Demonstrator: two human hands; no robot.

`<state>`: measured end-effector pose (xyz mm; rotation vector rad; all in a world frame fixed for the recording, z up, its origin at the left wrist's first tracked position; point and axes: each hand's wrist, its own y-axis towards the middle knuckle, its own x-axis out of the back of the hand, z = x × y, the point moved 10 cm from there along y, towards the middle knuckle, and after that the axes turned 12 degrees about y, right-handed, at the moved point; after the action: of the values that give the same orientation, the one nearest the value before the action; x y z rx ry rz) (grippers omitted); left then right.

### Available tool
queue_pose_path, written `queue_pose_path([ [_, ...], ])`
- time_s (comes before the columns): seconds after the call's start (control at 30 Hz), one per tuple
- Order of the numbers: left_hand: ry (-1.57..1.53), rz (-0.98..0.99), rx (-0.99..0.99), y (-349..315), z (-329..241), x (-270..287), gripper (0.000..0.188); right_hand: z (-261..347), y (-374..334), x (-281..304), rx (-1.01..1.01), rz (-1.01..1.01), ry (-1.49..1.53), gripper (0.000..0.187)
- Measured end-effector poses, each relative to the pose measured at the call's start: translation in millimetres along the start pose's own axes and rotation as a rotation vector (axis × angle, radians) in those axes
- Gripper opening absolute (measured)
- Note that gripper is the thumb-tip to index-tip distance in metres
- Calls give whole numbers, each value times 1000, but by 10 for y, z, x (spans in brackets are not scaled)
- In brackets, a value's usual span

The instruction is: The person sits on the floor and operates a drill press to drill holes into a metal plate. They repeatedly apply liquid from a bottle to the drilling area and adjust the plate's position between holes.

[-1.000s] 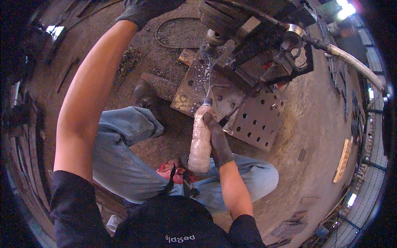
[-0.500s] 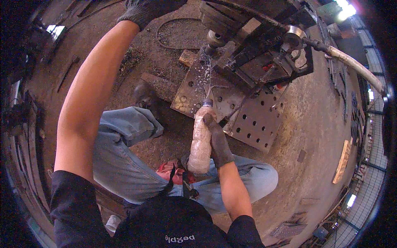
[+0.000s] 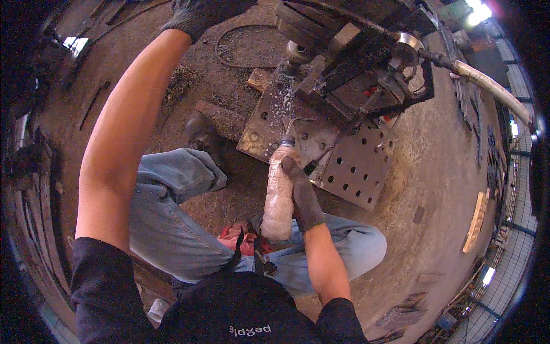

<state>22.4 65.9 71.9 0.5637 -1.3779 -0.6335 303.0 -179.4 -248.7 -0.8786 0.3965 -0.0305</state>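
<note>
- Centrally, a pale, ribbed plastic bottle (image 3: 278, 198), its dark cap (image 3: 287, 140) toward a drilled metal plate (image 3: 260, 131); thin bent tube (image 3: 290, 124) at the cap.
- Right hand (image 3: 302, 192), dark-gloved: fingers wrapped around the bottle's right side, thumb on top.
- Left hand (image 3: 209, 12), gloved, at the upper edge; cannot tell finger spread or hold.
- Whitish splashes (image 3: 281, 106) on the plate, near the dark machine (image 3: 366, 74).
- Denim-clad legs (image 3: 183, 223) bent either side.
</note>
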Motion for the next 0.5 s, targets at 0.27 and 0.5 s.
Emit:
queue_pose_path([
  [0.27,6,-17,-12,-25,-19,7,30,-47,56,84,-30,4,-68,75],
  [0.5,4,-30,-3,-47,-12,17,31,29,-55,1,-44,17,2,74],
])
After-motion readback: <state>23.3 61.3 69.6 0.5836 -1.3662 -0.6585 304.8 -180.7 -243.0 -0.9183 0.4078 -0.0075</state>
